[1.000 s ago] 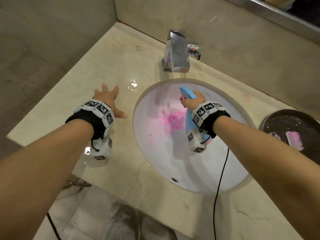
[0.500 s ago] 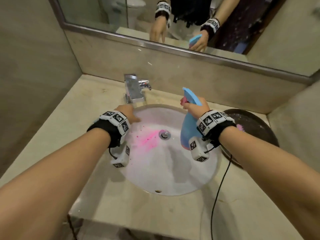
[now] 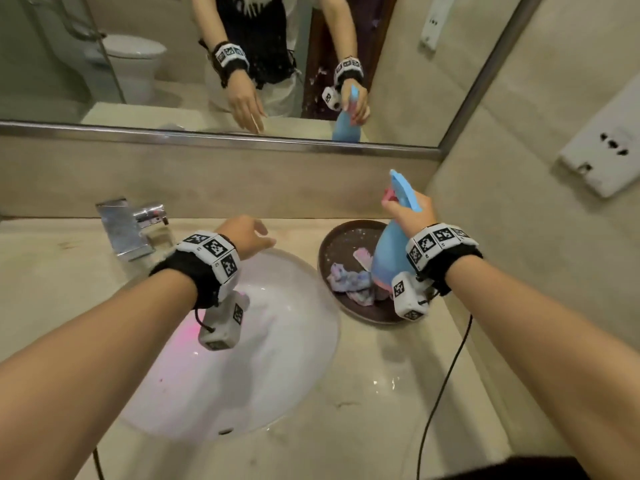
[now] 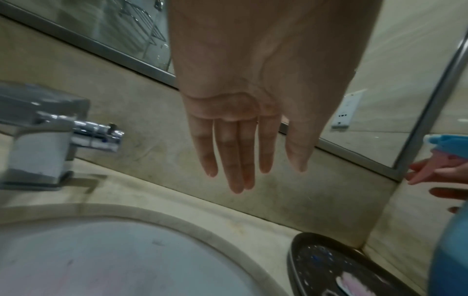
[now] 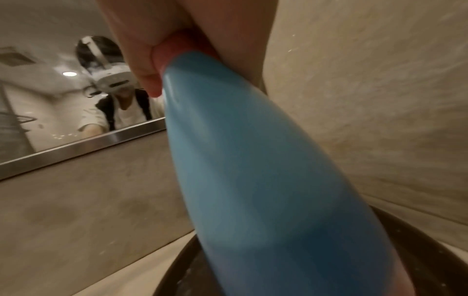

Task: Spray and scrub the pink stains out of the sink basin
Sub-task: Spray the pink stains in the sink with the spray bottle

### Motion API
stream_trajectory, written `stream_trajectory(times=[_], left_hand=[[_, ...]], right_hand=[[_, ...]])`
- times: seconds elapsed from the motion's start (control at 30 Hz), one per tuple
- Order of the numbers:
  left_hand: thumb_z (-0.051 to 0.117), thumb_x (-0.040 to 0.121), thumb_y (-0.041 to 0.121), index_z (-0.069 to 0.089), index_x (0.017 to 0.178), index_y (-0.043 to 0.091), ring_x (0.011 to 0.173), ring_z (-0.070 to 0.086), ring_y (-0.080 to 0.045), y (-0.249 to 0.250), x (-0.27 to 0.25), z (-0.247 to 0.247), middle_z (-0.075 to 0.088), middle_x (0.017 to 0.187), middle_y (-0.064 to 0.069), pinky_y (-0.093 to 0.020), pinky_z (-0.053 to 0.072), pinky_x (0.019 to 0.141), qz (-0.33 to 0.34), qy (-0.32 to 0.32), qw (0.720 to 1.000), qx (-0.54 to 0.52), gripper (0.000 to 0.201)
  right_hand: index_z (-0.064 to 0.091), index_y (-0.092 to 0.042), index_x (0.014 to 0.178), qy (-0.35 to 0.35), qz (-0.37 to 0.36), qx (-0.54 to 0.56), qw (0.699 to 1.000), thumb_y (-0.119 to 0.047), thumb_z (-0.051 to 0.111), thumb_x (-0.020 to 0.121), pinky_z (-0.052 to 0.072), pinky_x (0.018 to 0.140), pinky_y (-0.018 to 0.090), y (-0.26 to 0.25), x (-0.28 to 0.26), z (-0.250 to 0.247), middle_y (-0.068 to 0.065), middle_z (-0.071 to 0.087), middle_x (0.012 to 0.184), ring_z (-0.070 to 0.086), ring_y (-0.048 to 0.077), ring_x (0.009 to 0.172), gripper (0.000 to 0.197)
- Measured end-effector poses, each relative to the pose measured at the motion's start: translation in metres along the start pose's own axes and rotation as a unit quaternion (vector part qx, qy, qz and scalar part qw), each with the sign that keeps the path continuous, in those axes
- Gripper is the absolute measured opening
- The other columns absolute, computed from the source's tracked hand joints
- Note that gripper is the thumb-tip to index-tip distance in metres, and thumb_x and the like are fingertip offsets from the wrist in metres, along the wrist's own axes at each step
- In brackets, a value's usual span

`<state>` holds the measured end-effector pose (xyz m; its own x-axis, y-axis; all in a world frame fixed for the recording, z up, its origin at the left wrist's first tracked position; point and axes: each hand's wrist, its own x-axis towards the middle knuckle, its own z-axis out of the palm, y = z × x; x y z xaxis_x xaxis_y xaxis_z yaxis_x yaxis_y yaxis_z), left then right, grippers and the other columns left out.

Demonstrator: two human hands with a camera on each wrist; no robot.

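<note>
I see the sink basin (image 3: 277, 358) at lower centre, the faucet (image 3: 131, 230) at its upper left, the tray (image 3: 332, 251) to its right, and the spray bottle (image 3: 391, 251) over the tray.
</note>
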<state>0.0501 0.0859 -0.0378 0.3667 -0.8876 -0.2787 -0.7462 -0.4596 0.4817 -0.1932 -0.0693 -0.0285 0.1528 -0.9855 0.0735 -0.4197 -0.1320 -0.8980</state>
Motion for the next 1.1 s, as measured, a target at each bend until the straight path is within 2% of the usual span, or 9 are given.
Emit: stream_trajectory(times=[0.1,0.23,0.37,0.53,0.67,0.73,0.87,0.97,1.1], left_hand=[[0.060,0.089,0.037,0.063,0.116,0.013,0.103,0.061,-0.025,0.018,0.014,0.010,0.066,0.114,-0.009,-0.026,0.043,0.084,0.013,-0.011,1.000,-0.005,0.037],[0.060,0.089,0.036,0.065,0.113,0.014,0.096,0.063,-0.026,0.034,0.031,0.019,0.068,0.106,-0.010,-0.026,0.044,0.079,0.016,-0.013,1.000,-0.008,0.033],[0.059,0.090,0.035,0.065,0.112,0.014,0.095,0.064,-0.025,0.040,0.047,0.026,0.068,0.105,-0.010,-0.027,0.045,0.079,0.014,-0.021,1.000,-0.014,0.032],[0.059,0.090,0.035,0.066,0.109,0.015,0.096,0.063,-0.025,0.042,0.062,0.037,0.068,0.101,-0.009,-0.030,0.047,0.083,0.019,-0.022,0.999,-0.017,0.029],[0.059,0.091,0.032,0.066,0.108,0.014,0.095,0.062,-0.025,0.043,0.068,0.046,0.068,0.097,-0.009,-0.029,0.045,0.081,0.030,-0.020,0.999,-0.014,0.026],[0.058,0.091,0.032,0.066,0.107,0.015,0.091,0.060,-0.023,0.042,0.069,0.049,0.066,0.093,-0.007,-0.027,0.042,0.079,0.033,-0.021,0.999,-0.005,0.025],[0.060,0.089,0.034,0.067,0.105,0.016,0.092,0.061,-0.021,0.038,0.067,0.054,0.066,0.090,-0.004,-0.030,0.046,0.084,0.038,-0.023,0.999,-0.002,0.025],[0.060,0.089,0.033,0.068,0.104,0.016,0.095,0.062,-0.023,0.037,0.064,0.056,0.068,0.095,-0.007,-0.032,0.047,0.087,0.047,-0.024,0.999,-0.006,0.024],[0.059,0.089,0.033,0.067,0.106,0.015,0.096,0.061,-0.024,0.034,0.057,0.061,0.063,0.086,-0.004,-0.031,0.045,0.085,0.050,-0.035,0.998,-0.011,0.026]], right_hand=[[0.059,0.016,0.101,0.030,0.000,0.015,0.999,-0.006,0.065,0.080,0.043,0.069,0.033,0.015,0.016,-0.016,0.015,0.059,0.080,0.053,0.023,0.074,0.031],[0.064,-0.011,0.084,0.032,0.002,0.022,0.999,-0.012,0.065,0.085,0.035,0.055,0.008,0.032,0.037,-0.026,-0.007,0.050,0.065,0.045,-0.003,0.057,0.001],[0.065,-0.006,0.108,0.052,-0.010,0.047,0.998,-0.017,0.066,0.086,0.039,0.058,-0.001,0.051,0.053,-0.027,0.001,0.060,0.089,0.054,0.009,0.081,0.025],[0.066,-0.006,0.107,0.064,0.000,0.058,0.996,-0.018,0.065,0.086,0.042,0.062,0.002,0.071,0.060,-0.022,0.001,0.060,0.089,0.055,0.009,0.078,0.025],[0.063,-0.011,0.095,0.070,0.028,0.101,0.992,-0.019,0.067,0.085,0.045,0.070,0.019,0.084,0.061,-0.023,0.003,0.058,0.082,0.054,0.008,0.070,0.014],[0.060,-0.010,0.097,0.049,0.016,0.089,0.995,-0.014,0.066,0.085,0.042,0.071,0.013,0.084,0.054,-0.024,0.005,0.059,0.084,0.058,0.002,0.072,0.014],[0.053,-0.007,0.116,0.045,0.044,0.079,0.995,-0.009,0.075,0.076,0.045,0.079,0.010,0.098,0.035,-0.024,0.009,0.059,0.102,0.057,0.014,0.095,0.046],[0.046,-0.004,0.119,0.061,0.115,-0.012,0.991,-0.025,0.084,0.065,0.049,0.094,0.036,0.120,0.021,-0.025,0.011,0.057,0.115,0.057,0.024,0.105,0.069],[0.048,-0.009,0.103,-0.017,0.204,-0.217,0.954,-0.029,0.075,0.076,0.041,0.076,0.030,0.134,-0.003,-0.026,0.005,0.053,0.098,0.054,0.021,0.093,0.043]])
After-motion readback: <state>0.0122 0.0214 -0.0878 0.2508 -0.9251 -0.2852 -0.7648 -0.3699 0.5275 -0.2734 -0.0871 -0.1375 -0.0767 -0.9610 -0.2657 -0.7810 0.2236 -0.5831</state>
